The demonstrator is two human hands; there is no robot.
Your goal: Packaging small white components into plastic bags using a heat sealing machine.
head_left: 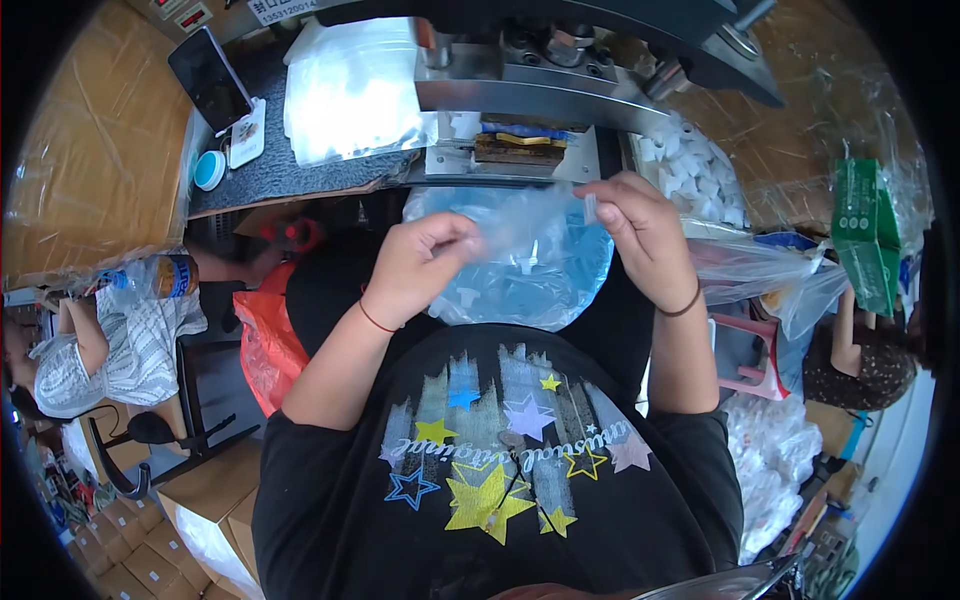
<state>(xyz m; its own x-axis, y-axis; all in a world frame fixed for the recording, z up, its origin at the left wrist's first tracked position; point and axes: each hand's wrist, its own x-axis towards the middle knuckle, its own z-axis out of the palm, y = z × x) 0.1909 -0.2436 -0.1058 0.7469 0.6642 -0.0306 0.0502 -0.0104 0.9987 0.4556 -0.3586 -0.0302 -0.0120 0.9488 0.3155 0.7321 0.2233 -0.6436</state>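
Both my hands are raised over a light-blue plastic bag (pixel 560 285) that lies open across my lap. A clear plastic bag (pixel 522 222), smeared by motion, stretches between them. Its left end is pinched in the closed fingers of my left hand (pixel 420 262). My right hand (pixel 645 235) is closed at the thumb and fingertips on a small clear plastic piece (pixel 590 208), and the clear bag's far corner reaches these fingers. Whether that piece is joined to the bag, I cannot tell. Pale bits lie inside the blue bag.
Beyond my hands stands a metal press (pixel 540 95) with a base plate. Stacked clear bags (pixel 350 100) and a phone (pixel 210 80) lie left of it, a heap of white pieces (pixel 690 170) right. A red bag (pixel 265 345) hangs left. Other people sit at both sides.
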